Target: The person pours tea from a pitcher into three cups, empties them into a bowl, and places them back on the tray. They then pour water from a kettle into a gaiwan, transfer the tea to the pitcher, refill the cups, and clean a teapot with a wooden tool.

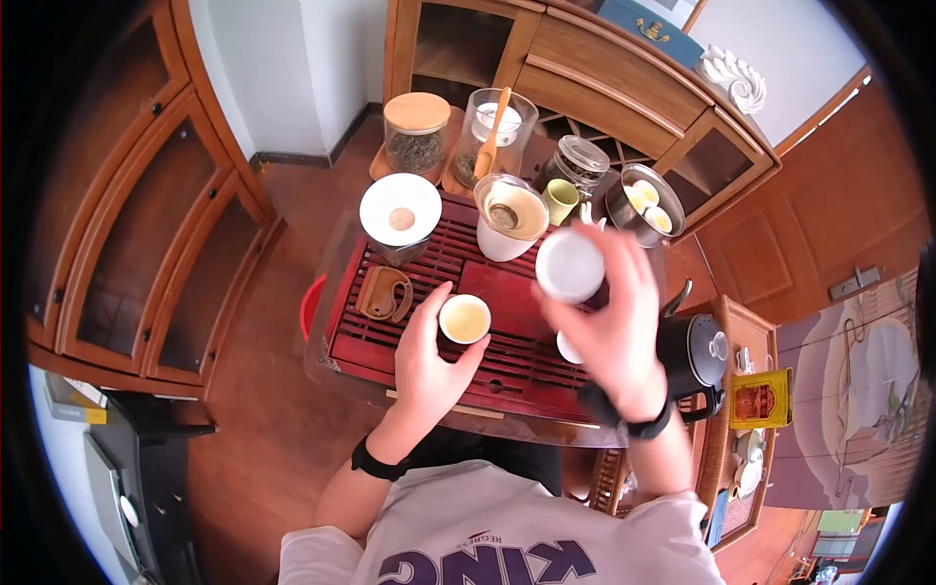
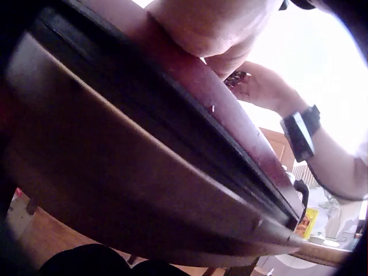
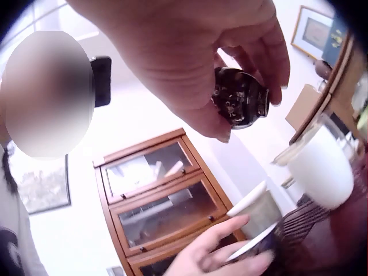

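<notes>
My left hand (image 1: 434,366) grips a small teacup (image 1: 465,320) of pale yellow tea by its sides, over the red slatted tea tray (image 1: 390,336). To its right, my right hand (image 1: 619,312) holds a second teacup (image 1: 570,265) between thumb and fingers, raised above the tray. That cup is white inside; its dark, patterned outside (image 3: 237,100) shows in the right wrist view, where the cup is tipped with its foot outward. Another white cup (image 1: 571,349) sits on the tray, partly hidden by my right hand.
A strainer (image 1: 512,207) sits on a white pitcher (image 1: 502,244). Left of it are a wide white-rimmed vessel (image 1: 402,234) and a brown wooden piece (image 1: 378,292). Behind stand jars (image 1: 416,136), a green cup (image 1: 560,198) and a metal bowl (image 1: 634,214). A black kettle (image 1: 687,351) is at right.
</notes>
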`<move>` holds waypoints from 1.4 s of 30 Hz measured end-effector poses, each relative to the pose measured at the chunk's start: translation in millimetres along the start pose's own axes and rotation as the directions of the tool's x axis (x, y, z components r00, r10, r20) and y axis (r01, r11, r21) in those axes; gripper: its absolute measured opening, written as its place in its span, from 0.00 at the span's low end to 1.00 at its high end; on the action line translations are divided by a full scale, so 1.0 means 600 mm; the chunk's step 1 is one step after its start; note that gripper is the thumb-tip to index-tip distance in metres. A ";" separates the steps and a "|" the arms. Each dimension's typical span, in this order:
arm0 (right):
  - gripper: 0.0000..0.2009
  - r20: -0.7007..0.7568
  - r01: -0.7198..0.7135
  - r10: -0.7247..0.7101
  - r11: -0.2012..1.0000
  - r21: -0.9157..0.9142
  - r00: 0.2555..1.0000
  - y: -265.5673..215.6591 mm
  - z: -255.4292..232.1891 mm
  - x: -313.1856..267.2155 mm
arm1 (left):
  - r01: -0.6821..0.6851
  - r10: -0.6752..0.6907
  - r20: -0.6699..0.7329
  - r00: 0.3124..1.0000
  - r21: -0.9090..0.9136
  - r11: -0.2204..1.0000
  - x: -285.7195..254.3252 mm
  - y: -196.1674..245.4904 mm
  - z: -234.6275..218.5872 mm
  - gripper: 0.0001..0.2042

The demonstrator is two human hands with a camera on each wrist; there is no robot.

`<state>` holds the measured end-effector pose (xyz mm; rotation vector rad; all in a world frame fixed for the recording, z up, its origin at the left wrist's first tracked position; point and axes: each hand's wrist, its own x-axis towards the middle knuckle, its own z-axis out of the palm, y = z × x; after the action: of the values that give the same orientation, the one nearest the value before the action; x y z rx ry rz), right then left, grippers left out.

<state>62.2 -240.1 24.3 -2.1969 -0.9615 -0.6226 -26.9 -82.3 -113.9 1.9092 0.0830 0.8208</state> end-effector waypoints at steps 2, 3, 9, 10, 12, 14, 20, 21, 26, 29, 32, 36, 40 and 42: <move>0.28 -0.016 -0.077 0.080 0.984 0.158 0.997 -0.026 0.000 -0.059 | 0.060 -0.061 -0.004 0.998 -0.116 0.991 0.003 0.009 -0.004 0.38; 0.28 -0.023 -0.137 0.148 0.955 0.264 0.989 -0.036 0.008 -0.094 | 0.061 -0.060 0.014 0.998 -0.129 0.990 0.009 0.017 -0.011 0.39; 0.29 0.110 -0.307 0.287 0.871 0.383 0.952 -0.057 0.068 -0.209 | -0.015 0.035 0.086 0.996 -0.224 0.974 0.085 0.071 -0.050 0.41; 0.29 0.079 -0.323 0.318 0.858 0.400 0.945 -0.054 0.075 -0.220 | -0.032 0.054 0.123 0.991 -0.174 0.984 0.115 0.090 -0.055 0.41; 0.29 0.095 -0.329 0.317 0.870 0.367 0.944 -0.045 0.085 -0.228 | -0.042 0.058 0.154 0.986 -0.110 0.993 0.160 0.109 -0.056 0.40; 0.29 0.069 -0.334 0.333 0.863 0.379 0.940 -0.043 0.089 -0.229 | -0.105 0.113 0.221 0.969 -0.048 0.993 0.196 0.109 -0.049 0.39; 0.29 0.029 -0.340 0.356 0.861 0.378 0.934 -0.036 0.098 -0.236 | -0.010 -0.014 0.372 0.928 0.062 0.998 0.259 0.101 -0.007 0.36; 0.29 0.036 -0.348 0.363 0.857 0.380 0.931 -0.036 0.096 -0.236 | -0.017 -0.009 0.381 0.924 0.064 0.998 0.260 0.101 -0.001 0.36; 0.28 0.022 -0.347 0.372 0.842 0.412 0.928 -0.031 0.098 -0.240 | -0.184 0.044 0.366 0.929 0.357 0.916 0.264 0.102 0.009 0.33; 0.28 0.040 -0.355 0.374 0.832 0.427 0.926 -0.031 0.095 -0.238 | -0.280 0.101 0.379 0.920 0.453 0.847 0.268 0.096 0.013 0.32; 0.28 0.039 -0.351 0.369 0.837 0.419 0.928 -0.030 0.096 -0.238 | -0.452 0.243 0.430 0.869 0.494 0.743 0.278 0.080 0.008 0.31; 0.27 0.019 -0.329 0.358 0.835 0.442 0.934 -0.028 0.095 -0.238 | -0.653 0.409 0.518 0.752 0.497 0.572 0.284 0.093 0.006 0.31; 0.27 0.018 -0.322 0.351 0.835 0.447 0.936 -0.028 0.096 -0.238 | -0.698 0.416 0.569 0.709 0.485 0.527 0.287 0.098 0.005 0.30; 0.27 0.021 -0.324 0.352 0.835 0.444 0.936 -0.028 0.096 -0.238 | -0.794 0.518 0.604 0.606 0.501 0.344 0.289 0.097 0.008 0.27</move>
<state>-30.1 -255.8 -99.2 -1.8571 -0.5832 -0.2662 91.8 -44.7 20.3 2.9440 -0.7996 1.0665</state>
